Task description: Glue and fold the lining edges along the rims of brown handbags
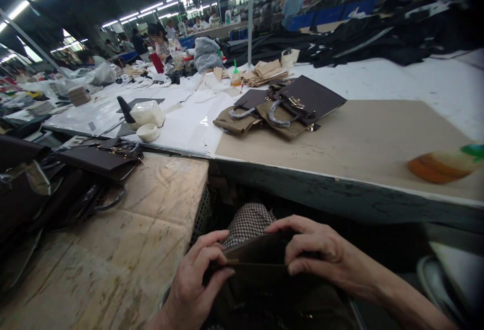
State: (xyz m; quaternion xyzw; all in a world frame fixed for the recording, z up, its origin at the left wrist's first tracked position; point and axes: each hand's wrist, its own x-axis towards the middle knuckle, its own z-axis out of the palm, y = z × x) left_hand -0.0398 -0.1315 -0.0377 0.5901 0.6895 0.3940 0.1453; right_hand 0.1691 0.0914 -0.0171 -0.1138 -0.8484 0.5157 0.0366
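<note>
Left hand (200,274) and right hand (321,249) both pinching the dark brown, open-mouthed, leather-like bag (268,289), bottom centre of frame! Fingertips only, so uneven pulling could crease it or slip it loose.

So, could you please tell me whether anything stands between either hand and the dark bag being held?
Nothing visible does: the left hand and the right hand both touch the upper edges of the dark bag directly. Its lower part is too dark to judge.
</note>
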